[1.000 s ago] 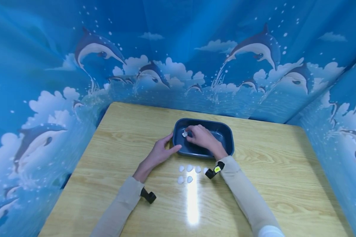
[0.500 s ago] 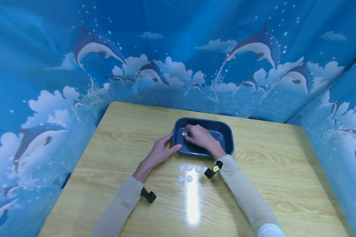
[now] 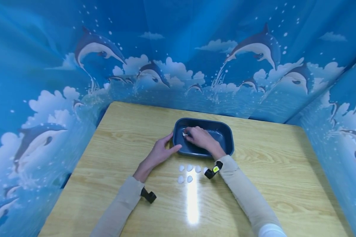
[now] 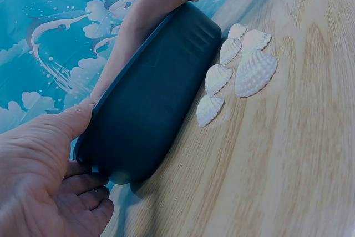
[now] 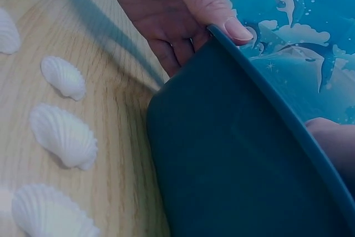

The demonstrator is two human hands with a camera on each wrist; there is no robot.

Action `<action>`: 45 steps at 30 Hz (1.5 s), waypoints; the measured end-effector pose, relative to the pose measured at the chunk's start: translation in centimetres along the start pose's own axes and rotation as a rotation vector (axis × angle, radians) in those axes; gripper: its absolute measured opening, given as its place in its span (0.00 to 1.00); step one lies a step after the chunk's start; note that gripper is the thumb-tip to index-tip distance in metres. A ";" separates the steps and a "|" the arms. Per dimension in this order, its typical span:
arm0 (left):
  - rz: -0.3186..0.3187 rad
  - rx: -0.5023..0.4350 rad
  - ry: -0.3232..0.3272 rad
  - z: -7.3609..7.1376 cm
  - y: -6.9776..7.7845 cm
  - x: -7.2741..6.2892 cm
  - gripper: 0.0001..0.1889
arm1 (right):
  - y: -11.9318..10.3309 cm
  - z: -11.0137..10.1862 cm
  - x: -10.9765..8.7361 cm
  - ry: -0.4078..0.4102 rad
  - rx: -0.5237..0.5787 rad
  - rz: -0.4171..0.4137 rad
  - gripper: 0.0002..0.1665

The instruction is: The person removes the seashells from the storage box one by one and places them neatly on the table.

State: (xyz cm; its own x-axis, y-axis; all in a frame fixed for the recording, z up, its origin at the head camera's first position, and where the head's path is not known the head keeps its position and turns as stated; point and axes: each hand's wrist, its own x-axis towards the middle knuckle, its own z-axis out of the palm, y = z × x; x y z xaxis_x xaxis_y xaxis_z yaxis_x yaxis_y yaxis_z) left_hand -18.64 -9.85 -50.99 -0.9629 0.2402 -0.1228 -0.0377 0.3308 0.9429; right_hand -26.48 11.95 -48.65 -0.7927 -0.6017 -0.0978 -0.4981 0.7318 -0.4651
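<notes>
A dark blue rectangular basin [image 3: 227, 129] stands on the wooden table. My left hand [image 3: 158, 152] holds its left end at the near corner; in the left wrist view the thumb touches the rim and bent fingers [image 4: 89, 190] lie against the outer wall. My right hand [image 3: 202, 137] reaches down inside the basin and pinches a small white seashell [image 3: 184, 134] near the left end. Fingers cover much of that shell in the head view, and the basin's wall hides it from both wrist views.
Several ribbed white seashells [image 3: 189, 168] lie in two loose rows on the table [image 3: 130, 131], just in front of the basin. One is partly hidden by the right wrist camera [image 3: 209, 173]. A blue dolphin-print curtain [image 3: 178, 79] hangs behind the table.
My right hand's fingers have shifted slightly around the shell, which shows less than before. The left hand and the basin stay in place.
</notes>
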 end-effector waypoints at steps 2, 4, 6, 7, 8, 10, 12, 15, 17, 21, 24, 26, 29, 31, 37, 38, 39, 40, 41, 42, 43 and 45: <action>-0.002 0.000 -0.001 0.0 0.0 0.0 0.41 | 0.0 0.0 0.0 0.001 0.002 -0.009 0.17; -0.002 0.000 0.000 0.0 -0.1 0.0 0.41 | 0.0 0.0 0.0 0.000 0.005 -0.015 0.17; 0.000 0.001 -0.002 0.0 -0.1 0.0 0.41 | 0.0 0.0 -0.1 -0.004 0.004 -0.017 0.17; -0.001 0.003 -0.002 0.0 -0.1 0.0 0.41 | 0.0 -0.1 -0.1 -0.007 0.006 -0.018 0.17; 0.000 0.004 -0.002 0.0 -0.1 -0.1 0.41 | 0.0 -0.1 0.0 -0.013 0.009 -0.019 0.17; 0.000 0.008 -0.002 -0.1 -0.2 -0.2 0.41 | -0.1 -0.1 0.0 -0.033 0.023 -0.019 0.17; -0.002 0.013 0.000 -0.1 -0.2 -0.2 0.41 | -0.1 -0.1 0.0 -0.052 0.052 -0.021 0.16; 0.001 0.018 0.006 -0.2 -0.4 -0.3 0.41 | -0.2 -0.5 -0.2 -0.086 0.092 -0.013 0.16; 0.001 0.017 0.008 -0.1 -0.4 -0.3 0.41 | -0.3 -0.8 -0.4 -0.106 0.092 0.014 0.18; -0.005 0.014 0.009 -0.1 -0.3 -0.4 0.42 | -0.5 -1.7 -1.0 -0.124 0.043 0.088 0.19; -0.005 0.015 0.013 -0.1 -0.2 -0.4 0.42 | -0.3 -1.9 -1.1 -0.098 0.008 0.094 0.11; -0.003 0.016 0.013 -0.1 -0.2 -0.4 0.42 | 0.0 -1.9 -1.1 -0.082 0.004 0.077 0.10; -0.008 0.019 0.014 -0.1 -0.1 -0.3 0.42 | 0.3 -1.7 -1.0 -0.073 0.013 0.042 0.14; -0.014 0.022 0.014 0.0 -0.1 -0.3 0.42 | 0.4 -1.5 -0.9 -0.073 0.019 0.014 0.15; -0.007 0.028 0.014 0.0 -0.1 -0.2 0.42 | 0.4 -1.3 -0.9 -0.065 0.020 -0.002 0.13; -0.004 0.028 0.014 0.1 -0.1 -0.1 0.42 | 0.4 -1.3 -1.0 -0.063 0.018 0.006 0.13; -0.001 0.028 0.014 0.1 -0.1 -0.1 0.42 | 0.4 -1.3 -1.0 -0.060 0.015 0.010 0.13; 0.000 0.027 0.015 0.1 -0.1 -0.1 0.42 | 0.3 -1.4 -1.1 -0.059 0.010 0.016 0.13; 0.002 0.027 0.015 0.1 -0.1 -0.1 0.42 | 0.3 -1.4 -1.1 -0.055 0.004 0.021 0.14; 0.002 0.028 0.015 0.1 -0.1 0.0 0.42 | 0.3 -1.4 -1.1 -0.055 0.001 0.025 0.14; 0.003 0.028 0.014 0.1 0.0 0.0 0.42 | 0.3 -1.5 -1.2 -0.055 0.002 0.028 0.15; 0.005 0.028 0.014 0.1 0.0 0.0 0.42 | 0.4 -1.7 -1.2 -0.062 0.013 0.030 0.17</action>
State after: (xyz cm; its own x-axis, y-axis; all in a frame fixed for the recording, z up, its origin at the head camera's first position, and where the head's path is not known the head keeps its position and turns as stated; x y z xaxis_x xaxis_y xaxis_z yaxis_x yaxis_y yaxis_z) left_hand -18.61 -9.72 -51.02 -0.9667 0.2293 -0.1137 -0.0257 0.3549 0.9346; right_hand -26.25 13.49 -47.23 -0.7837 -0.5984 -0.1665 -0.4692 0.7460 -0.4725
